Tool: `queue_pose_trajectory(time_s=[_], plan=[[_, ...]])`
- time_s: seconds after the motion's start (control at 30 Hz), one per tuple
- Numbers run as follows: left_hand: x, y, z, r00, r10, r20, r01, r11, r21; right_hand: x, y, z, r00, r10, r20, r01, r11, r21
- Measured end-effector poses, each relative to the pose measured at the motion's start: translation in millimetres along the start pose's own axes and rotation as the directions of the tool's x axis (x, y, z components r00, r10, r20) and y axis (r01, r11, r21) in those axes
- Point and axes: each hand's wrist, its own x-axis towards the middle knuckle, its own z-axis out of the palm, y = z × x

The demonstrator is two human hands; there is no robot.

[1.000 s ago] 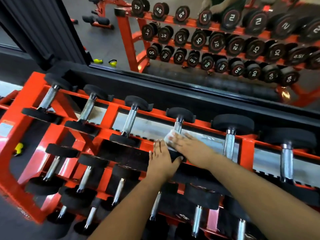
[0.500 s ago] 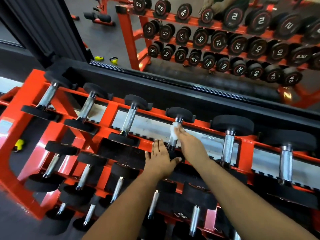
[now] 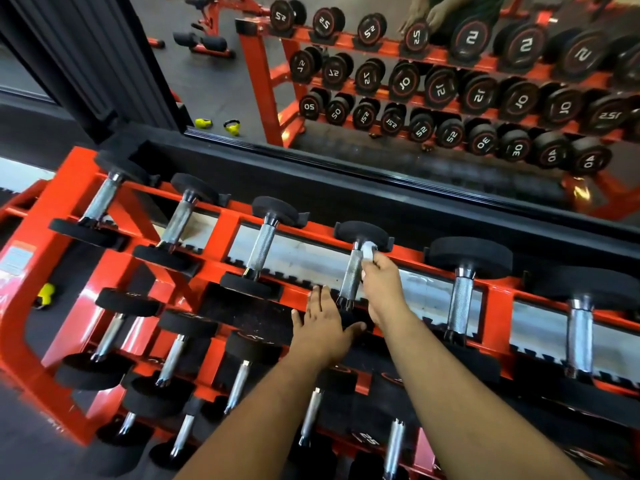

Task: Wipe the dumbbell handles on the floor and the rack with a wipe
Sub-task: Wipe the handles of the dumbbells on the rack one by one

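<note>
An orange rack (image 3: 41, 216) holds rows of black dumbbells with knurled steel handles. My right hand (image 3: 382, 292) pinches a white wipe (image 3: 367, 252) against the far end of one top-row dumbbell handle (image 3: 351, 275), just below its far black head. My left hand (image 3: 323, 323) rests with straight fingers on the near black head of that same dumbbell. Its near head is mostly hidden under my hands.
More dumbbells (image 3: 261, 247) sit to either side on the top row and on lower tiers (image 3: 173, 355). A mirror (image 3: 381, 81) behind the rack reflects the numbered weights and the person's hands. A yellow object (image 3: 46, 294) lies on the floor at left.
My right hand slid the wipe along the handle from its near part up to the far end. The left hand stayed on the near head.
</note>
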Motion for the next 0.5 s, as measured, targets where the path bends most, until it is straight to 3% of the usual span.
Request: queue_pose_trajectory(time_s=[0.03, 0.2, 0.3, 0.4, 0.5], plan=[[0, 0, 0, 1.0, 0.0, 0.0, 0.0, 1.0, -0.002, -3, -4, 2, 0.998, 0.061, 0.027, -0.063, 0.996, 0.062], [2, -3, 4, 1.0, 0.01, -0.001, -0.01, 1.0, -0.021, -22, 1, -9, 0.964, 0.177, 0.197, -0.144, 0.975, -0.168], [4, -4, 5, 1.0, 0.008, -0.007, -0.008, 1.0, -0.011, 2, -19, -6, 0.962, 0.203, 0.185, -0.209, 0.978, 0.014], [3, -3, 4, 1.0, 0.0, -0.007, 0.0, 1.0, -0.006, 17, -25, 2, 0.942, 0.269, 0.2, -0.316, 0.91, 0.267], [3, -3, 5, 1.0, 0.003, -0.006, -0.003, 1.0, -0.009, 1, -4, -6, 0.905, 0.308, 0.293, -0.375, 0.903, 0.21]])
